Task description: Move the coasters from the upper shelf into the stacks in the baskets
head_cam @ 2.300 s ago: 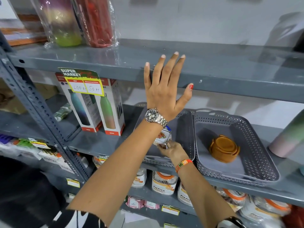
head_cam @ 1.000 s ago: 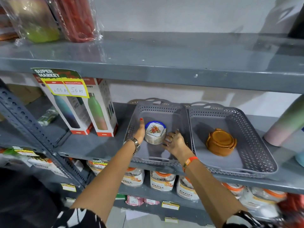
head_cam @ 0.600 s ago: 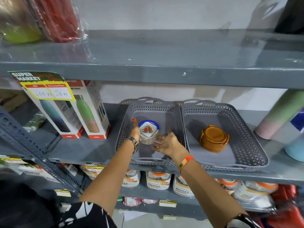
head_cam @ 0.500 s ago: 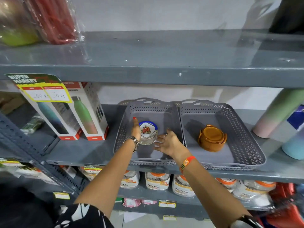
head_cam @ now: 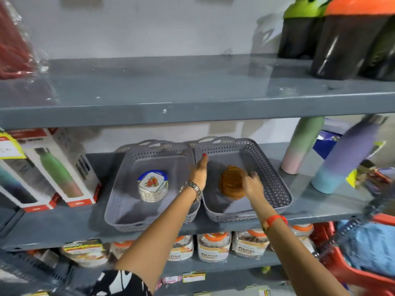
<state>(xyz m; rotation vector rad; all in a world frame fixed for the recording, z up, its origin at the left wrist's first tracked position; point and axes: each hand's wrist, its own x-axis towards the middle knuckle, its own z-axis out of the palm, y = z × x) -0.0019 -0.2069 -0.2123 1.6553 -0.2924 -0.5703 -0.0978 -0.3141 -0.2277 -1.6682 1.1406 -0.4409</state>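
Note:
Two grey perforated baskets stand side by side on the middle shelf. The left basket [head_cam: 119, 189] holds a stack of white coasters [head_cam: 152, 185] with a floral print and blue rim. In the right basket [head_cam: 275, 184] sits a stack of brown coasters [head_cam: 232, 182]. My left hand [head_cam: 199, 169] is flat with straight fingers against the right basket's left wall, just left of the brown stack, holding nothing. My right hand [head_cam: 253, 184] has its fingers curled around the brown stack's right edge. The upper shelf [head_cam: 171, 88] shows no coasters in the visible part.
Boxed bottles [head_cam: 62, 174] stand left of the baskets and pastel bottles [head_cam: 303, 144] to their right. Dark tumblers [head_cam: 342, 39] sit on the upper shelf at the right, a wrapped red item [head_cam: 12, 39] at the left. Jars [head_cam: 213, 245] fill the shelf below.
Both hands have left the white coaster stack in the left basket and moved right to the brown stack in the right basket. The view has shifted right.

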